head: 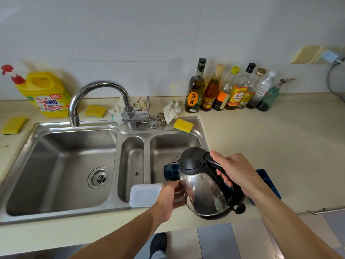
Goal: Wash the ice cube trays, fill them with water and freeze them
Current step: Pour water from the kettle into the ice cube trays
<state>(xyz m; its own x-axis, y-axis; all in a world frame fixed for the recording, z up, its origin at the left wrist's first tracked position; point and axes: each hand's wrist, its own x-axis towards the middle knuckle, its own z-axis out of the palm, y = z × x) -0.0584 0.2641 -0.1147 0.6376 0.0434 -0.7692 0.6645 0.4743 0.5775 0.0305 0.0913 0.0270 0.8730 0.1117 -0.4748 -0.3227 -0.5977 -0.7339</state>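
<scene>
Right hand [237, 172] fingers clench the electric kettle [203, 191] handle. Left hand [168, 199] fingers curl at its steel side; grasp not determinable. One blue ice cube tray [170, 171] lies in the right sink basin [173, 144]; a second tray [270, 184] lies on the bench [280, 143]. Filled trays likely flex and spill: support both ends, level.

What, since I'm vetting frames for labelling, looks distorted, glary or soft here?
Head view: wide-angle bending curves the beige countertop edge toward the borders; bright reflections streak the shiny steel kettle and the curved chrome faucet; the yellow detergent jug at the left looks smeared; light is even, shadows faint.
</scene>
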